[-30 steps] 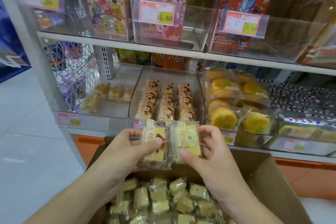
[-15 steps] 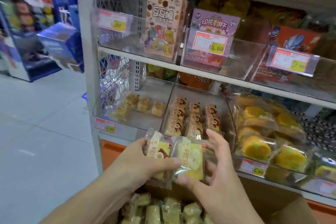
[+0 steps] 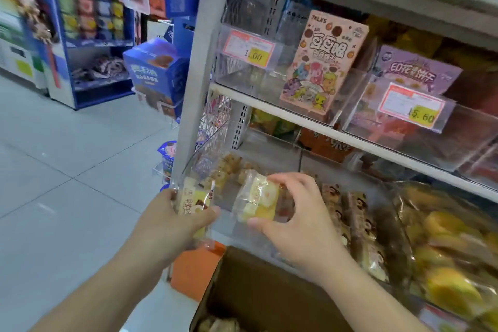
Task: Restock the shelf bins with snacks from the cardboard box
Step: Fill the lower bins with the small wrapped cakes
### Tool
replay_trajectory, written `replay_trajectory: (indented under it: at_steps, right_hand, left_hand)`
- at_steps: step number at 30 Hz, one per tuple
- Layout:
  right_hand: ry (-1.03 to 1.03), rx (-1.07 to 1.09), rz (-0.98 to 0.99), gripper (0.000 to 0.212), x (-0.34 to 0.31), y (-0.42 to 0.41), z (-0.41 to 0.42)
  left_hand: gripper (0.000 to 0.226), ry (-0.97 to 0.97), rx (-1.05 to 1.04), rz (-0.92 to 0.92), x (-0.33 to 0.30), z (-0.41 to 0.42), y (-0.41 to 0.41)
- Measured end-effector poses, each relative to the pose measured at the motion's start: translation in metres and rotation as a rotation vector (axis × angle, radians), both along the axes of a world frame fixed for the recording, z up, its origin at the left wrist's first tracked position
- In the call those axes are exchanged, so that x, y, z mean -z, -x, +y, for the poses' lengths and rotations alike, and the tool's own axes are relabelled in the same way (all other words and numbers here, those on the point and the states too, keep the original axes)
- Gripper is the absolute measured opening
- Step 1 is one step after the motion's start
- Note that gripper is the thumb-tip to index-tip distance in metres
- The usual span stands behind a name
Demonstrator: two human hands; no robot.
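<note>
Both hands have parted: left hand (image 3: 172, 221) grips one clear-wrapped yellow cake packet (image 3: 192, 201), right hand (image 3: 293, 224) pinches another (image 3: 258, 198) over the near-empty clear plastic bin (image 3: 269, 153); it should land flat just beyond the fingertips.

The grey shelf (image 3: 310, 127) carries clear bins (image 3: 269, 153) along its front edge; near its left end the lower bin holds small wrapped cakes (image 3: 229, 167). A cardboard box (image 3: 258, 291) stands below.

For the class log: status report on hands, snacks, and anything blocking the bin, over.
Left hand grips one snack packet; right hand pinches another packet. Both at the leftmost lower bin. Nothing blocking it.
</note>
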State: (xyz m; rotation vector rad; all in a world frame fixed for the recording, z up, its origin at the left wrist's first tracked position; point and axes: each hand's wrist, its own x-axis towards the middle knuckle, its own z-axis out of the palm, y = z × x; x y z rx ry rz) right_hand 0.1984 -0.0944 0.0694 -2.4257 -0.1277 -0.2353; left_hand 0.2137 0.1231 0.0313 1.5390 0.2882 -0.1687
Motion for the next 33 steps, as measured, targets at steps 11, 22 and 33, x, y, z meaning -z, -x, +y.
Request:
replay_trajectory:
  at_steps: [11,22,33]
  right_hand:
    - [0.537,0.149,0.245,0.08,0.062,-0.152,0.023]
    - [0.495,0.134,0.243,0.078,0.107,-0.175,0.019]
    - [0.123,0.049,0.123,0.055,0.051,-0.134,0.027]
  left_hand:
    - [0.04,0.038,-0.028,0.006,0.025,0.014,-0.025]
    - [0.047,0.091,0.004,0.034,0.031,0.012,-0.031]
    - [0.041,0.354,0.049,0.111,0.021,0.008,-0.031]
